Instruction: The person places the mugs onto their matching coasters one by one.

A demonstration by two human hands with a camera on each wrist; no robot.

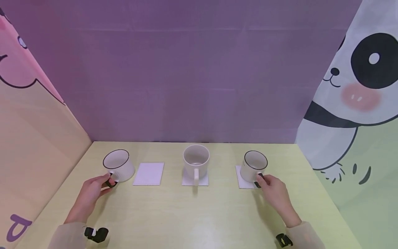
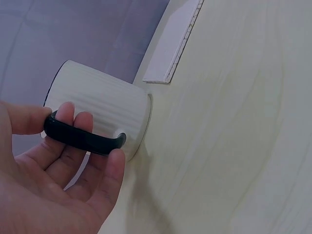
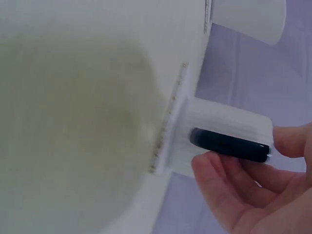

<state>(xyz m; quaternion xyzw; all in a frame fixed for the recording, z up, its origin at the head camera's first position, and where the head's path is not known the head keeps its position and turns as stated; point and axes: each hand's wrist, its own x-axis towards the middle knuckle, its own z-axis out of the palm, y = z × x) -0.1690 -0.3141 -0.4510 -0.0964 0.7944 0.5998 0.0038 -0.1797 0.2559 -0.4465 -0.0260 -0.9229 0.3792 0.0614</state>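
At the left of the table in the head view, my left hand [image 1: 91,193] holds a white mug [image 1: 123,172] by its black handle [image 2: 80,138]. In the left wrist view the fingers pass through that handle, and the mug's ribbed side shows, its base close over the tabletop. On the right, my right hand [image 1: 275,192] grips the dark handle [image 3: 229,145] of a second dark-rimmed white mug [image 1: 248,173]. This mug stands upright on a white square coaster [image 1: 241,182]. A bare white coaster [image 1: 148,174] lies just right of the left mug.
Between the hands, a plain white mug [image 1: 196,162] stands on another white coaster [image 1: 187,180], its handle facing me. The pale wooden table [image 1: 199,214] ends at a purple backdrop [image 1: 192,76]. Printed cloth panels with cartoon figures flank both sides.
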